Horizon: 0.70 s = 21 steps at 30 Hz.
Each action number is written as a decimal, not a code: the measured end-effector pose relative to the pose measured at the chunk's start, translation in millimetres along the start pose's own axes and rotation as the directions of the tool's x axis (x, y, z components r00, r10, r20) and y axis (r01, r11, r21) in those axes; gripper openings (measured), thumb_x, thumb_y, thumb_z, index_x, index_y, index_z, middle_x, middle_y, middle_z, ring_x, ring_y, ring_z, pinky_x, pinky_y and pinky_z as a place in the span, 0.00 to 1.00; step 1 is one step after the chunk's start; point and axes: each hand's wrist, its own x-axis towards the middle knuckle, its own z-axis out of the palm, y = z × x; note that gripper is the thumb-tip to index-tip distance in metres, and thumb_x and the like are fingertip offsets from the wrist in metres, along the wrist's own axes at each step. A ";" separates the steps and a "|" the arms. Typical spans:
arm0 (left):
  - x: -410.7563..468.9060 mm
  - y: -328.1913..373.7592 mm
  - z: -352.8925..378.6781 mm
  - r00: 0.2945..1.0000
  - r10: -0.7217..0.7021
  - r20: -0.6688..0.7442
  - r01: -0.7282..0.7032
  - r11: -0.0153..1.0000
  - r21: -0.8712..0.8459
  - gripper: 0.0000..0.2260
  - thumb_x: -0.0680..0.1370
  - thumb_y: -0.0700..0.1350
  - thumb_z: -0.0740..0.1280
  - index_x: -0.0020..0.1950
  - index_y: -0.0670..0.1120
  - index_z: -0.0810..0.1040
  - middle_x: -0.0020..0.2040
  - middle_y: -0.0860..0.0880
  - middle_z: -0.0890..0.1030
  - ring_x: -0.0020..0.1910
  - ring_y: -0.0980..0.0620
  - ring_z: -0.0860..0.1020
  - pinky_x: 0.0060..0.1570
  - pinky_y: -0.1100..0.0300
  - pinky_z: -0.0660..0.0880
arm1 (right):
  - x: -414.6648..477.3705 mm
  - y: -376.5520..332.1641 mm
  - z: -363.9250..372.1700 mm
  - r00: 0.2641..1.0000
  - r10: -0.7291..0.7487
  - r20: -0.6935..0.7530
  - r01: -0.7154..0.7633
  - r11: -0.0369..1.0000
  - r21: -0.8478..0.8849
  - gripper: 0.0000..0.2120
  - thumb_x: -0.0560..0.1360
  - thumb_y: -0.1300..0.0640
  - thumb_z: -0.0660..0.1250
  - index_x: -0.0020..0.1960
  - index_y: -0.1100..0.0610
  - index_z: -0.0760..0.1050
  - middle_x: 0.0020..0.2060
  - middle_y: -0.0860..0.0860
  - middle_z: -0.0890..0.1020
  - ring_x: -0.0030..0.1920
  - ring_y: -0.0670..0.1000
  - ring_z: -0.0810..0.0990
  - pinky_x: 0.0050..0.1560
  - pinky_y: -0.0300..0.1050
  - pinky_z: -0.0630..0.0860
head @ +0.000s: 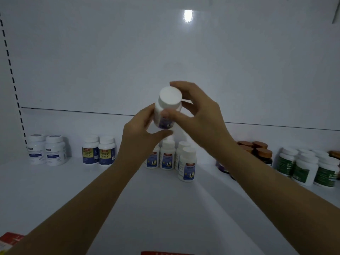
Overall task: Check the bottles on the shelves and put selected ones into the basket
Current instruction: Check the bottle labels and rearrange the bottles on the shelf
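**Q:** State the boundaries and the free space.

**A:** The shelf is bounded at the rear by a plain white back panel and at the left by a slotted upright. Stock stands in a row along the rear:
- 2 white bottles at far left
- 2 blue-and-yellow-labelled bottles next
- a centre cluster of white bottles
- brown-capped dark bottles
- green-labelled bottles at the right

Gaps separate the groups. The front half of the shelf is open, crossed only by the 2 forearms. A red item shows at the lower left corner.

**Q:** State the position and appearance of the held bottle.

**A:** The held bottle is in the air above the centre cluster, apart from it, with its cap tilted toward the camera. Body and cap are white. The cap is round and flat-topped. The label is dark blue and partly covered. The left hand grips the lower body with its fingers curled round it. The right hand pinches the shoulder under the cap, thumb in front, fingers curved behind.
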 end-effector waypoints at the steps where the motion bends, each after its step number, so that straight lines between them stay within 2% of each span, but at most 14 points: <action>1: 1.1 7.6 -2.3 0.992 -0.104 0.071 0.110 0.989 -0.098 0.21 0.67 0.43 0.77 0.58 0.51 0.77 0.54 0.54 0.82 0.55 0.59 0.79 0.55 0.67 0.74 | 6.3 -3.1 -2.7 0.997 0.070 0.012 -0.070 0.996 0.047 0.23 0.70 0.56 0.74 0.63 0.54 0.73 0.55 0.44 0.80 0.57 0.43 0.78 0.60 0.41 0.76; 3: 5.5 21.4 -7.9 0.958 -0.240 0.159 0.276 0.923 -0.268 0.16 0.69 0.43 0.75 0.55 0.51 0.79 0.49 0.57 0.83 0.49 0.62 0.81 0.51 0.68 0.76 | 20.3 -6.9 -7.1 0.987 0.157 0.035 -0.159 0.984 0.081 0.19 0.71 0.55 0.73 0.61 0.54 0.75 0.53 0.47 0.82 0.54 0.44 0.80 0.58 0.43 0.77; 5: 13.2 29.7 -15.3 0.916 -0.343 0.210 0.393 0.870 -0.297 0.13 0.71 0.46 0.74 0.54 0.46 0.81 0.45 0.53 0.85 0.45 0.61 0.82 0.47 0.68 0.77 | 35.5 -9.1 -8.1 0.970 0.227 0.082 -0.232 0.971 0.057 0.16 0.73 0.50 0.71 0.58 0.55 0.77 0.50 0.49 0.83 0.51 0.46 0.82 0.57 0.45 0.78; 7: 21.0 33.7 -22.0 0.812 -0.478 0.336 0.569 0.777 -0.269 0.17 0.70 0.51 0.73 0.55 0.45 0.81 0.47 0.48 0.85 0.48 0.55 0.83 0.52 0.62 0.78 | 49.6 -8.2 -6.7 0.913 0.380 0.147 -0.390 0.920 0.039 0.17 0.73 0.47 0.70 0.54 0.58 0.79 0.47 0.52 0.84 0.48 0.50 0.83 0.56 0.48 0.79; 9: 24.6 36.7 -25.3 0.662 -0.590 0.461 0.729 0.650 -0.214 0.20 0.69 0.55 0.72 0.56 0.46 0.79 0.48 0.46 0.85 0.47 0.52 0.84 0.51 0.59 0.78 | 58.3 -5.9 -6.1 0.763 0.591 0.261 -0.628 0.774 0.086 0.17 0.74 0.48 0.70 0.53 0.61 0.78 0.46 0.55 0.84 0.44 0.52 0.83 0.50 0.45 0.81; 11: 23.7 38.8 -26.5 0.561 -0.656 0.505 0.804 0.578 -0.143 0.22 0.69 0.58 0.71 0.56 0.46 0.79 0.46 0.45 0.85 0.43 0.51 0.84 0.48 0.58 0.78 | 59.3 -2.3 -6.3 0.585 0.715 0.383 -0.795 0.599 0.097 0.15 0.74 0.49 0.69 0.51 0.61 0.77 0.41 0.55 0.82 0.37 0.50 0.82 0.39 0.41 0.81; 14: 17.6 39.2 -28.0 0.416 -0.728 0.545 0.881 0.472 -0.042 0.28 0.67 0.62 0.71 0.55 0.42 0.80 0.43 0.45 0.85 0.37 0.51 0.83 0.45 0.58 0.78 | 49.5 10.0 -7.5 0.340 0.812 0.474 -0.925 0.379 0.013 0.18 0.74 0.47 0.70 0.46 0.64 0.75 0.32 0.56 0.81 0.29 0.50 0.81 0.31 0.38 0.80; 16: 15.0 38.2 -28.7 0.325 -0.757 0.567 0.911 0.412 0.028 0.30 0.66 0.63 0.72 0.54 0.39 0.79 0.43 0.44 0.85 0.36 0.51 0.83 0.43 0.59 0.78 | 41.8 18.1 -6.6 0.231 0.825 0.515 -0.963 0.271 -0.002 0.22 0.73 0.48 0.70 0.49 0.68 0.74 0.32 0.57 0.82 0.28 0.51 0.82 0.30 0.40 0.81; 18: 13.3 38.0 -28.3 0.285 -0.767 0.574 0.920 0.388 0.062 0.31 0.65 0.63 0.72 0.55 0.38 0.79 0.43 0.44 0.85 0.36 0.51 0.83 0.43 0.59 0.79 | 35.4 23.3 -5.1 0.194 0.824 0.533 -0.974 0.225 0.007 0.24 0.73 0.49 0.71 0.54 0.70 0.72 0.35 0.59 0.83 0.29 0.53 0.83 0.29 0.42 0.81; 21: 10.4 39.8 -26.0 0.323 -0.762 0.561 0.905 0.423 0.053 0.28 0.66 0.61 0.72 0.53 0.39 0.79 0.43 0.44 0.85 0.36 0.51 0.83 0.43 0.59 0.79 | 31.7 24.7 -5.0 0.245 0.809 0.534 -0.966 0.249 0.066 0.25 0.73 0.50 0.70 0.60 0.69 0.72 0.39 0.58 0.82 0.34 0.52 0.83 0.31 0.42 0.81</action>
